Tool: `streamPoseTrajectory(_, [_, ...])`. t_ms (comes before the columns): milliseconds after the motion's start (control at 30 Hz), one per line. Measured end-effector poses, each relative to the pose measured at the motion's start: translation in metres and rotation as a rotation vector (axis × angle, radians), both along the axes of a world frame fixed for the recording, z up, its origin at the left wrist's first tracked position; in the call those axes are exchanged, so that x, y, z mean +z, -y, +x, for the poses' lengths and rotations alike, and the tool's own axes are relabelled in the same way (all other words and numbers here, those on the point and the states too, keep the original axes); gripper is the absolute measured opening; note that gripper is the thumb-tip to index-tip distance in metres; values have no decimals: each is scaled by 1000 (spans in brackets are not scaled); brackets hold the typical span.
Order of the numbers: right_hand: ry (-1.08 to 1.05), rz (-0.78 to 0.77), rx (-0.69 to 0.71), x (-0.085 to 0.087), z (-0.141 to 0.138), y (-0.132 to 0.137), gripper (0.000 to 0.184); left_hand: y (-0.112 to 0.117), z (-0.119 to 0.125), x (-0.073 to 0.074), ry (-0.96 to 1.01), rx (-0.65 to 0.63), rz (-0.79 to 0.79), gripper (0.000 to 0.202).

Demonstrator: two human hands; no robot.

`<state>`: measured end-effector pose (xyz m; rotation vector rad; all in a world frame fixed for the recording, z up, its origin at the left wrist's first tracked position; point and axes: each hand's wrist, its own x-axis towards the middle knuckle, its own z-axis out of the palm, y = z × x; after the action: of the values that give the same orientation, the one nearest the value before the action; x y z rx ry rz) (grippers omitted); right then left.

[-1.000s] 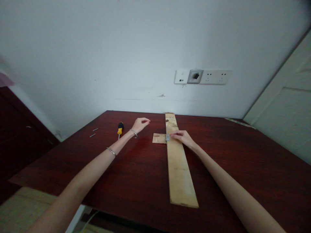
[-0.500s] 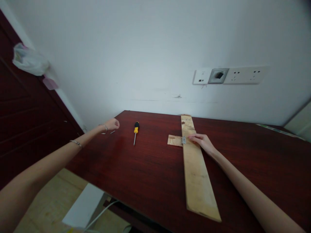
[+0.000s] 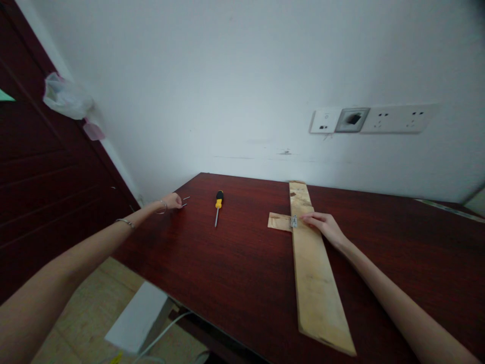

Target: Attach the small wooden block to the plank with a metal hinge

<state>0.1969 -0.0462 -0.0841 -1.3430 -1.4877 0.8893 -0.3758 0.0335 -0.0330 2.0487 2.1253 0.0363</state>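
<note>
At the left end of the dark red tabletop, my left hand (image 3: 174, 201) has its fingers pinched at one end of a small metal screw (image 3: 184, 205). A second thin screw (image 3: 186, 197) lies just beyond the fingertips. My right hand (image 3: 325, 225) rests on a long wooden plank (image 3: 318, 283), its thumb and fingertips closed together right of a small metal hinge (image 3: 294, 221). What those fingertips hold, if anything, is hidden. The hinge sits at the plank's left edge, where a short wooden piece (image 3: 279, 221) sticks out. A yellow and black screwdriver (image 3: 219, 205) lies between my hands.
The table (image 3: 235, 273) meets a white wall with a row of sockets (image 3: 394, 119). A plastic bag (image 3: 68, 98) hangs by the dark door at left. Below the front edge are a white box (image 3: 138, 316) and a pale cable (image 3: 164, 333).
My left hand has come down and back to the nearer screw, uncovering the second one. My right hand stays by the hinge. The view has shifted slightly left.
</note>
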Motion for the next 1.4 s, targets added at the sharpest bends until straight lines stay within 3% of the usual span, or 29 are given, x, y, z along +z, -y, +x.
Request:
streamPoseTrajectory(400, [-18,5,18,-1,-1,0,26,-11,7,-6,-130,25,26,10])
streamPoseTrajectory(500, [-16,15,21,0,-1,0,24,-14,12,-1,-135,16,44,12])
streamPoseTrajectory(633, [-22,4,11,2,-2,1,24,-27,34,17,-99,-26,144,13])
streamPoseTrajectory(733, [-5,4,5,2,-3,0,26,-44,71,33,-23,-111,243,12])
streamPoseTrajectory(833, [-1,17,0,1,-4,-2,26,-57,125,42,85,-225,319,17])
streamPoseTrajectory(900, [-1,28,-9,0,-5,-3,25,-60,169,41,320,-354,378,17])
streamPoseTrajectory(1067, [6,21,-3,1,-5,-5,23,-51,276,20,523,-538,386,18])
streamPoseTrajectory(1167, [-38,12,-15,2,-5,-6,24,-38,326,1,741,-697,395,14])
streamPoseTrajectory(1267, [-129,17,-35,4,-6,-5,29,-22,360,-15,829,-772,372,11])
streamPoseTrajectory(1400, [-211,37,-46,6,-9,-5,31,-3,381,-25,879,-807,340,10])
